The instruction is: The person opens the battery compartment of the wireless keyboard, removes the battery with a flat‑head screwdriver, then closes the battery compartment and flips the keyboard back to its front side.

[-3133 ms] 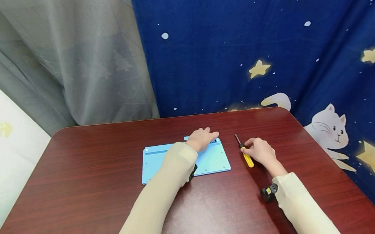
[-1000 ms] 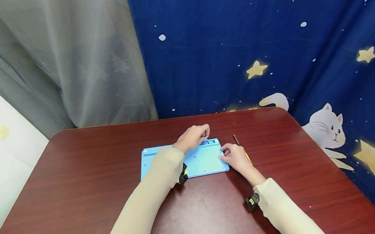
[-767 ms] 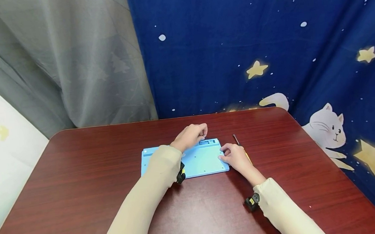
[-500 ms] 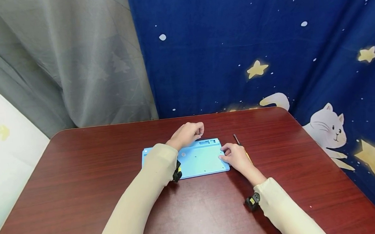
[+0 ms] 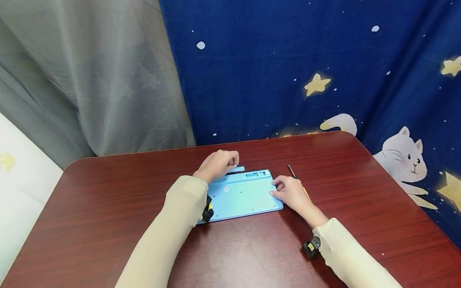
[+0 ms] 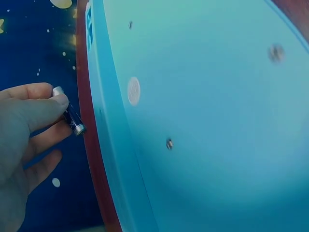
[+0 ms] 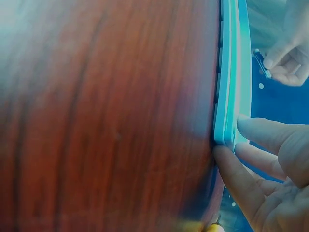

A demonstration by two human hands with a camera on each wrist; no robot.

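Note:
A light blue keyboard (image 5: 249,199) lies face down on the table, screws dotting its underside. In the left wrist view, my left hand (image 6: 29,121) pinches a small dark battery (image 6: 72,116) with silvery ends between thumb and index finger. In the head view that hand is just beyond the keyboard's far edge. The slot of the battery compartment (image 5: 257,174) shows uncovered at the keyboard's far right. Behind the far edge, beside my left hand, lies a narrow blue battery cover (image 5: 237,169), partly hidden. My right hand (image 5: 293,193) grips the keyboard's right edge between thumb and fingers.
A yellow-handled screwdriver (image 5: 291,171) lies right of the keyboard, its handle mostly behind my right hand. The reddish-brown table (image 5: 101,220) ends at a rounded far edge, with grey and starry blue curtains (image 5: 258,73) behind it.
My left hand has moved left from over the battery compartment, carrying the battery, and the cover shows again. My right hand has gone from the screwdriver to the keyboard's right edge and stayed there.

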